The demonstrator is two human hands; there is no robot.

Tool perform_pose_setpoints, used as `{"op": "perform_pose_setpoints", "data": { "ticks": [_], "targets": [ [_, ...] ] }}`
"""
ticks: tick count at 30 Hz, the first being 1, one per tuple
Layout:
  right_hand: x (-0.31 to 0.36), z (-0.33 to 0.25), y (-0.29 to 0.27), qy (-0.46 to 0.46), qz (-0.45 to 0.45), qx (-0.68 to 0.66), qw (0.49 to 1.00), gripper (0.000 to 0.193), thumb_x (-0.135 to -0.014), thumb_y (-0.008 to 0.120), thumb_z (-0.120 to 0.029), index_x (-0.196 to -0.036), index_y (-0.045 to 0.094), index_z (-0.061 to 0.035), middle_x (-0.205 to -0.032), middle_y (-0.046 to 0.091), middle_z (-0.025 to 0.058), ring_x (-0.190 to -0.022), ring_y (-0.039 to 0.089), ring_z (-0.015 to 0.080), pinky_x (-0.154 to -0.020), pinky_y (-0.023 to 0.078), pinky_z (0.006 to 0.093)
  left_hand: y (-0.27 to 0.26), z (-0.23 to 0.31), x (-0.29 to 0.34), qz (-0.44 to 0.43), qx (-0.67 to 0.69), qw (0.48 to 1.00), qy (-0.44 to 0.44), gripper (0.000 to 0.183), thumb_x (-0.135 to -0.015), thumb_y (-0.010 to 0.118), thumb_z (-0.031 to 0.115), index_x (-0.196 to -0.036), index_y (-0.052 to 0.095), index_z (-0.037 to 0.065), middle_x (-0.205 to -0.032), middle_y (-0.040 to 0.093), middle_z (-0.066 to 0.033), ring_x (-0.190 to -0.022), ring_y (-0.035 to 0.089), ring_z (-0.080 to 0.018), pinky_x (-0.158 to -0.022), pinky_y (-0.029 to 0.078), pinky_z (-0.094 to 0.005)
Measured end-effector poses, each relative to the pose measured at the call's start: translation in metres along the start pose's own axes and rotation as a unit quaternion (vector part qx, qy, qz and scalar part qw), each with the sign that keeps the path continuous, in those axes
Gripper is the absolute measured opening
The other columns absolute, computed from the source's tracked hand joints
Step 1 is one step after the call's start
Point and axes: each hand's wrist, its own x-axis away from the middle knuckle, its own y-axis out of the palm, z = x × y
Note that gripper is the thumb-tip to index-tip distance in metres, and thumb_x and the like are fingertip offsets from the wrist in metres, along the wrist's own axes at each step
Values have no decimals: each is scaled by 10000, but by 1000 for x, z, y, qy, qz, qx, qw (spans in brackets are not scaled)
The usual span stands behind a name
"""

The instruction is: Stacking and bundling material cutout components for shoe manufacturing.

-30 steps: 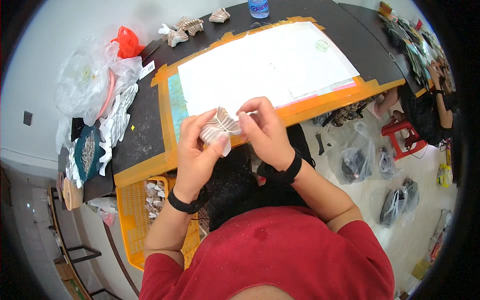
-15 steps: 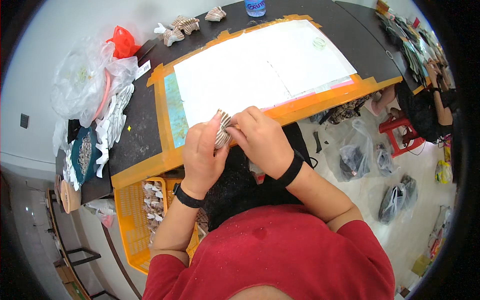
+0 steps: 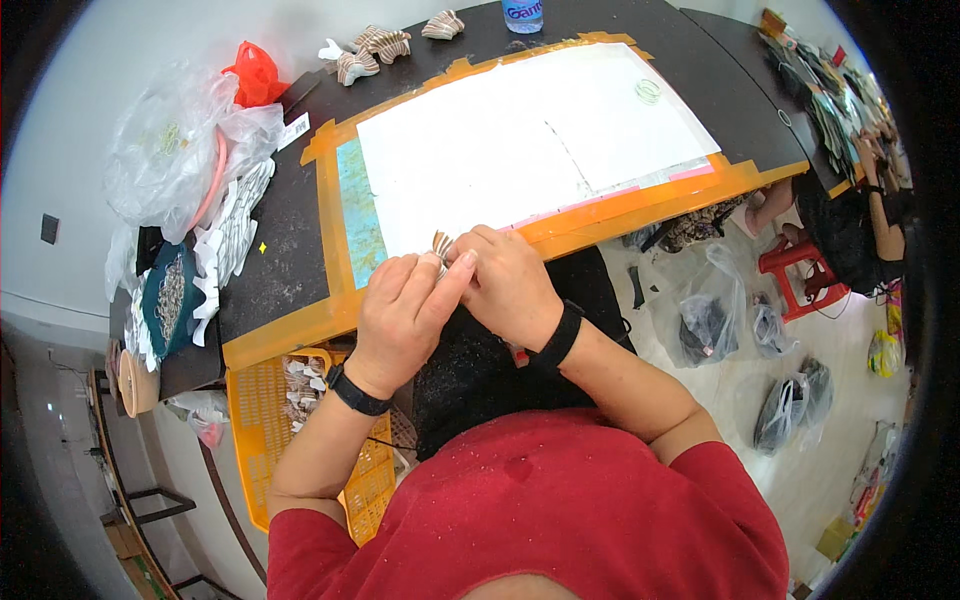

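- Left hand (image 3: 400,310) and right hand (image 3: 514,292) pinched a brown-striped piece (image 3: 441,243) between them, by the table's orange-taped near edge (image 3: 600,222).
- Beyond, the white sheet (image 3: 500,140) lay mostly open.
- Yellow basket (image 3: 246,430): below, left.

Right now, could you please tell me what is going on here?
A person in a red shirt holds a small striped piece, mostly covered, between the left hand and the right hand, near the front edge of a dark table. Similar pieces lie along its far side, and brown-and-white ones sit in a yellow basket below.
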Motion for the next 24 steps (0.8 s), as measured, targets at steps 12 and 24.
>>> {"op": "perform_pose_setpoints", "data": {
  "ticks": [12, 24],
  "targets": [
    [1, 2, 0, -12, 73, -4, 997, 115, -771, 661, -89, -812, 553, -88, -791, 590, 70, -751, 595, 275, -739, 439, 383, -24, 3, 15, -34, 48, 981, -186, 645, -737, 776, -11, -1326, 514, 16, -1085, 627, -163, -955, 634, -331, -856, 526, -393],
    [-11, 14, -13, 5, 10, 19, 1000, 110, -764, 648, -103, -822, 556, -83, -800, 591, 87, -780, 595, 283, -766, 432, 412, -38, -2, 12, -4, 597, 718, -357, 688, -845, 722, 4, -1439, 378, 56, -1229, 581, -106, -1139, 583, -186, -985, 475, -331]
  ]
}}
